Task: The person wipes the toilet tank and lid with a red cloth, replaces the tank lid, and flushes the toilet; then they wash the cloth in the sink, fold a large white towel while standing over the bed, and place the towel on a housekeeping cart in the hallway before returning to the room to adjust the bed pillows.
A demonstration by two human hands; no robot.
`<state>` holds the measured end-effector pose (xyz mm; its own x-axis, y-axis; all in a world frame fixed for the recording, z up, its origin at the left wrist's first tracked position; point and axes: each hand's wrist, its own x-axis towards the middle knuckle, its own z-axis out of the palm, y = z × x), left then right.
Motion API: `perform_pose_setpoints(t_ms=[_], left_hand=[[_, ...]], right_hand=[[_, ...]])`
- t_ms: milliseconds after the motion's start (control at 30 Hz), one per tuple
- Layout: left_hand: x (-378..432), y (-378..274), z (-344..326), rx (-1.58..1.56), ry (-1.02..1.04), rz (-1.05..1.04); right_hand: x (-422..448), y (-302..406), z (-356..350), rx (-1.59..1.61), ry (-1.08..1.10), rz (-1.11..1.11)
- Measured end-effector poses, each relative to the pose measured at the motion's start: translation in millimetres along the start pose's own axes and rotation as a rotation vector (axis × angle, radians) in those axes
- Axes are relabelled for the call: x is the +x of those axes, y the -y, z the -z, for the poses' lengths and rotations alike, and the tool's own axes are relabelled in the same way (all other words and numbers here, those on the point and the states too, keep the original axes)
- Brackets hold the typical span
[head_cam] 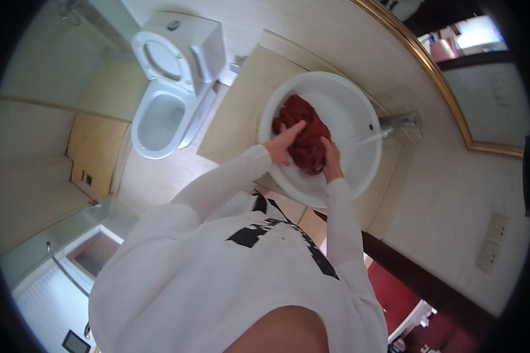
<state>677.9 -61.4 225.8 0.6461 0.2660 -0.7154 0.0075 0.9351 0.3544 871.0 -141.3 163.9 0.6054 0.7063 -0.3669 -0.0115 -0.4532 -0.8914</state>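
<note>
A bunched dark red cloth (307,137) lies in the left part of a round white washbasin (375,159). On its near left side rests my left hand (282,143), fingers spread. My right hand (332,158) touches the cloth's right edge; whether its fingers grip the fabric cannot be made out. From the chrome faucet (399,123) at the right rim, a stream of water (365,139) runs into the basin, just right of the cloth. The underside of the cloth is hidden.
Left of the beige countertop (238,110) stands a white toilet (159,123) with its lid raised. A gold-framed mirror (450,101) hangs above the basin. Wall sockets (492,242) are at the right, glass shower panels (115,212) at the lower left.
</note>
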Motion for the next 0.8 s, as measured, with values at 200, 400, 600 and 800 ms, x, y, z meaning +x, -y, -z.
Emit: perform_pose_setpoints(t_ms=[200, 400, 600, 800], left_hand=[[14.6, -6.4, -2.4, -0.098, -0.294, -0.018], [16.7, 0.0, -63.7, -0.022, -0.106, -0.452], [-27.0, -19.0, -99.4, 0.484, -0.178, -0.884], [-21.2, -25.8, -103.6, 0.682, 0.040, -1.039]], right_hand=[[-92.7, 103.4, -36.1, 0.585, 0.133, -0.072], [-61.2, 72.1, 22.1, -0.077, -0.158, 0.430], [-37.3, 25.2, 91.3, -0.055, -0.181, 0.157], [-36.3, 27.4, 82.0, -0.213, -0.285, 0.061]])
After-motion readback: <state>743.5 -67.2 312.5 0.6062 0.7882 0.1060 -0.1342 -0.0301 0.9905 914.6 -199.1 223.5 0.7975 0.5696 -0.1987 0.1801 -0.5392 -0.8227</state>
